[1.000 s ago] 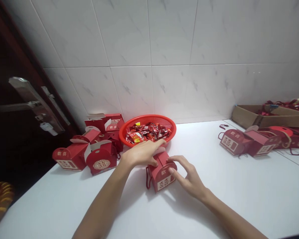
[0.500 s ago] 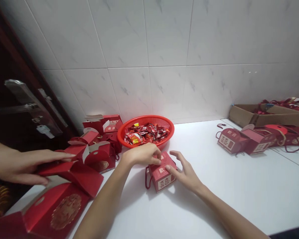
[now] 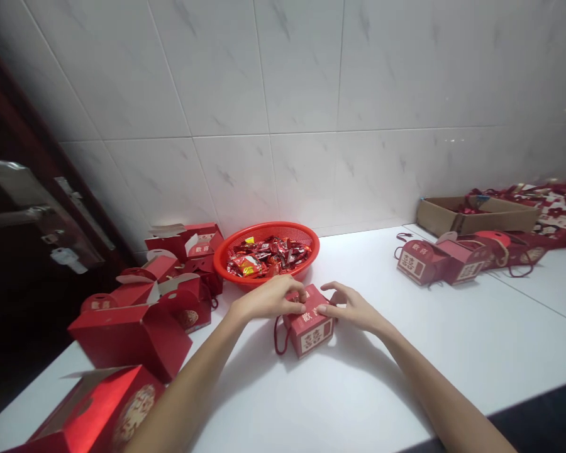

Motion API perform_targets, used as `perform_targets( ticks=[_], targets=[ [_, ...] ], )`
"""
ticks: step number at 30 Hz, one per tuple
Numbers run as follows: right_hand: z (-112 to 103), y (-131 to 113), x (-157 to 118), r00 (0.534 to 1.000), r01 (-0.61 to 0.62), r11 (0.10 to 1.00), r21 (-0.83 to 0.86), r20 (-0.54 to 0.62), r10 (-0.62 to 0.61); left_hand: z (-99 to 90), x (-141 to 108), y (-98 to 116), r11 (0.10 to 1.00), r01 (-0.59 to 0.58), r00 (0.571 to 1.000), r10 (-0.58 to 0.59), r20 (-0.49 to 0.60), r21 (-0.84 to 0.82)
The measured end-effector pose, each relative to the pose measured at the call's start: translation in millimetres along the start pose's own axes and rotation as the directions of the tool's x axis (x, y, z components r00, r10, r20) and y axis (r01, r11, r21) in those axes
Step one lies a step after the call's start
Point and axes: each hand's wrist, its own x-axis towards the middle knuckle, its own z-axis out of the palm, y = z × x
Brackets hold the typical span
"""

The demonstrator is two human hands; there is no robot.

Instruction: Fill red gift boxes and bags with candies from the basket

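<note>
Left hand (image 3: 272, 297) and right hand (image 3: 356, 309) curl at the red box (image 3: 311, 330), touching its top; pinching or not, I can't tell! It sits just this side of the basket (image 3: 219, 263), open boxes (image 3: 101, 409) left of that basket, a carton (image 3: 481, 223) well right.

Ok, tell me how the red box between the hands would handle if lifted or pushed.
The red box is probably stiff, since its edges look crisp, like folded card. Its squared body should make it slide rather than roll across the white table. The dark red cord looks limp, hanging in a loop, so it would likely swing or drag.
</note>
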Motion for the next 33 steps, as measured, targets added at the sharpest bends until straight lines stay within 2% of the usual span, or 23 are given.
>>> perform_targets(
  ticks=[4, 6, 8, 10, 12, 14, 17, 19, 21, 25, 27, 29, 31, 33],
  targets=[
    [0.7, -7.0, -1.6, 0.99, 0.118, 0.99, 0.077, -0.087, -0.112, 9.2, -9.3, -5.3, 0.994, -0.031, 0.992, 0.017, -0.128, -0.108],
    [2.2, -10.0, -2.9, 0.98, 0.165, 0.981, 0.097, -0.126, -0.153, 14.1, -14.2, -7.4, 0.979, -0.025, 0.985, -0.01, -0.174, -0.2],
    [3.1, -11.6, -4.1, 0.972, 0.187, 0.977, 0.098, -0.165, -0.169, 20.1, -18.5, -10.0, 0.958, 0.026, 0.971, -0.092, -0.221, -0.284],
    [3.2, -11.6, -4.7, 0.962, 0.205, 0.974, 0.1, -0.203, -0.181, 26.6, -22.0, -13.1, 0.946, 0.127, 0.946, -0.206, -0.252, -0.297],
    [3.0, -10.4, -4.8, 0.951, 0.224, 0.967, 0.12, -0.244, -0.189, 32.2, -24.7, -16.0, 0.936, 0.246, 0.921, -0.307, -0.239, -0.252],
    [2.7, -9.5, -4.5, 0.936, 0.242, 0.959, 0.15, -0.298, -0.19, 36.3, -26.1, -17.0, 0.909, 0.337, 0.906, -0.384, -0.178, -0.246],
    [2.4, -12.6, -5.5, 0.896, 0.286, 0.95, 0.128, -0.387, -0.218, 39.8, -24.7, -13.8, 0.861, 0.38, 0.892, -0.439, -0.113, -0.338],
    [2.5, -18.0, -8.5, 0.865, 0.332, 0.942, 0.046, -0.413, -0.284, 41.1, -21.6, -9.8, 0.867, 0.359, 0.891, -0.429, -0.15, -0.346],
    [3.9, -24.4, -13.9, 0.842, 0.377, 0.923, -0.076, -0.387, -0.376, 42.0, -17.9, -5.9, 0.897, 0.327, 0.893, -0.397, -0.213, -0.299],
    [16.1, -30.0, -27.9, 0.831, 0.41, 0.826, -0.386, -0.215, -0.513, 44.9, -11.6, -3.4, 0.926, 0.285, 0.901, -0.347, -0.261, -0.247],
    [28.1, -27.4, -33.8, 0.842, 0.367, 0.754, -0.544, -0.15, -0.518, 48.4, -9.1, -4.4, 0.92, 0.279, 0.894, -0.354, -0.274, -0.276],
    [40.9, -23.2, -37.7, 0.857, 0.284, 0.678, -0.678, -0.136, -0.496, 53.3, -6.4, -5.4, 0.911, 0.246, 0.888, -0.349, -0.3, -0.331],
    [49.4, -19.3, -38.8, 0.874, 0.194, 0.616, -0.764, -0.151, -0.463, 58.4, -3.6, -5.4, 0.898, 0.164, 0.897, -0.308, -0.317, -0.408],
    [47.7, -16.2, -36.5, 0.887, 0.124, 0.586, -0.801, -0.176, -0.428, 62.2, -1.4, -4.3, 0.865, 0.06, 0.915, -0.247, -0.318, -0.499]
  ],
)
